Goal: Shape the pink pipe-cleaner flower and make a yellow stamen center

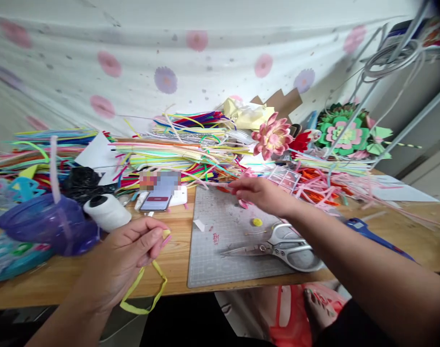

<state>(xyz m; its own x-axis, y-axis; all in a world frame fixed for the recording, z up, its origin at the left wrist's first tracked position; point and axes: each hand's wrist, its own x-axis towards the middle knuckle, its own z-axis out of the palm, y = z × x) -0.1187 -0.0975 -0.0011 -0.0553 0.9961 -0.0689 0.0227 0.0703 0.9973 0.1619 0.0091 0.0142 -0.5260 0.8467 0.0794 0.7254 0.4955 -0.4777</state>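
My left hand point(143, 241) is closed in a pinch on a narrow, flat strip of yellow tape point(161, 284). The strip hangs below the fingers in a loose loop. Over the back of a grey cutting mat point(212, 260), my right hand point(258, 193) has its fingers drawn together at a thin pink-and-orange piece point(221, 187); its fingertips partly hide whatever is between them. Silver scissors point(277, 248) lie on the mat under my right forearm. Behind them rests a small yellow coil point(257, 222).
Bundles of colourful pipe cleaners point(165, 152) line the back. Left stand a purple basket point(42, 226), a white thread spool point(109, 212) and a phone point(162, 193). A pink flower point(273, 136) rises behind the mat. A blue glue gun point(379, 236) lies right, near tangled pink strips point(317, 188).
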